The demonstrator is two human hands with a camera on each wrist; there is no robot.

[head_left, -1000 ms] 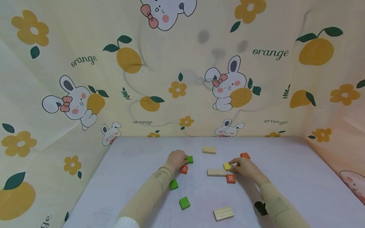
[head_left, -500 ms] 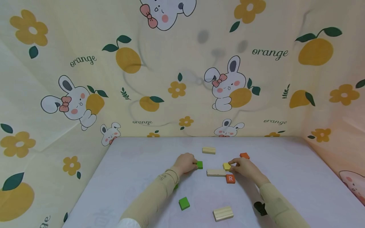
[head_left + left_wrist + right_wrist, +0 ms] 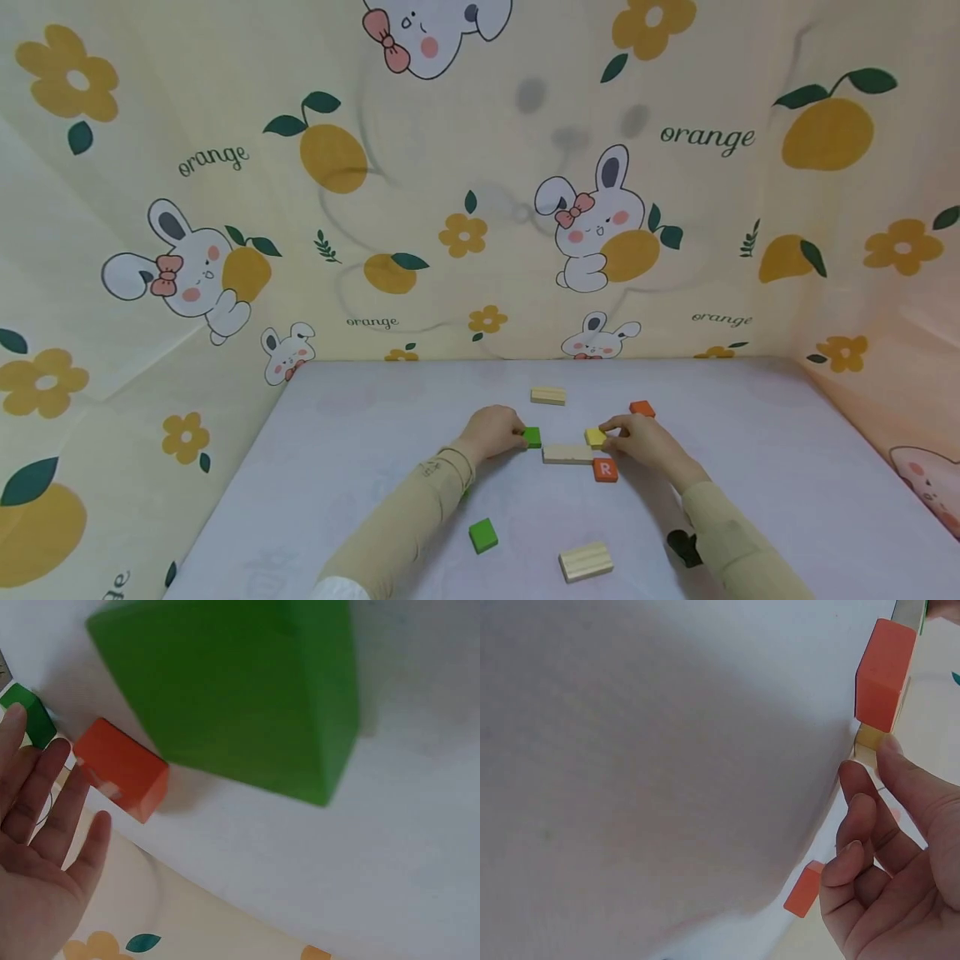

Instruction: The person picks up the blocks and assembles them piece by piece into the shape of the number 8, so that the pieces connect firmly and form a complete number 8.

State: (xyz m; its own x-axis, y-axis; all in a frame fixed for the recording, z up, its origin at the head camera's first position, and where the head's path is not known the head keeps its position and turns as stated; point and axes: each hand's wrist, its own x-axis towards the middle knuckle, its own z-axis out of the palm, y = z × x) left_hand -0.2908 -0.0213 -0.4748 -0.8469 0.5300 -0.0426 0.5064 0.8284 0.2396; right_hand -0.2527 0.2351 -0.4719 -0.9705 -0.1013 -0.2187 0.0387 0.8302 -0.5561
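My left hand (image 3: 492, 432) pinches a green block (image 3: 532, 437) beside the left end of a pale wooden plank (image 3: 567, 454). At the plank's right end, my right hand (image 3: 637, 437) holds a yellow block (image 3: 596, 438) between thumb and finger. An orange block marked R (image 3: 605, 470) sits just in front of that end. The right wrist view shows the yellow block (image 3: 870, 737) at the fingertips, past an orange block (image 3: 885, 675). In the left wrist view, an orange block (image 3: 124, 769) lies by the fingers; the left arm hides it in the head view.
Another orange block (image 3: 642, 408) lies behind the right hand. Wooden blocks lie at the back (image 3: 548, 396) and front (image 3: 586, 562). A green block (image 3: 483, 535) is by the left forearm, which mostly covers another. A patterned curtain (image 3: 420, 233) surrounds the table.
My left hand has moved right with the green block, bringing it close to the plank's left end. Its forearm now covers the orange A block. The right hand keeps its place on the yellow block.
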